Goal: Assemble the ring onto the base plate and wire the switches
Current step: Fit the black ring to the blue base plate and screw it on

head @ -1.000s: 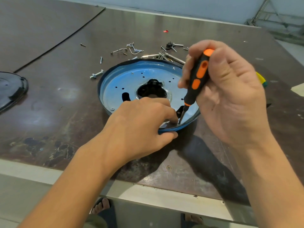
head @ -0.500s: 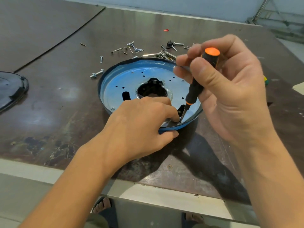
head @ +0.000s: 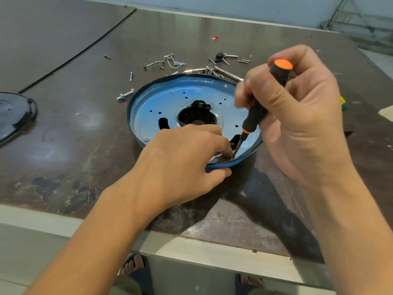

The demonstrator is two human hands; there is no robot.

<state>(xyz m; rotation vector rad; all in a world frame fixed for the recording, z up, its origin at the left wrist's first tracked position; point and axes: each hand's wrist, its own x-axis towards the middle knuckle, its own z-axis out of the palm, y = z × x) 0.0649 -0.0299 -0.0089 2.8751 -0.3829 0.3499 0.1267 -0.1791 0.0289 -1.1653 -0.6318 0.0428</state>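
A round blue base plate (head: 161, 105) with small holes, curved slots and a dark ring (head: 131, 103) around its rim lies on the table. A black part shows through its centre opening (head: 197, 116). My left hand (head: 182, 165) grips the plate's near rim, thumb under the edge and fingertips pinching something small at the screwdriver's tip. My right hand (head: 297, 124) holds a black-and-orange screwdriver (head: 259, 109) almost upright, its tip (head: 234, 155) down on the plate near the rim. What sits under the tip is hidden.
Loose screws, bolts and clips (head: 172, 60) lie scattered behind the plate, with a bolt (head: 125, 95) at its left. A black round cover (head: 12, 113) sits at the far left. A yellow-green object (head: 342, 102) peeks out behind my right hand. The table's front edge (head: 191, 250) is close.
My right hand has turned around the screwdriver handle, so the orange cap now faces up. The left hand and the plate have stayed in place.
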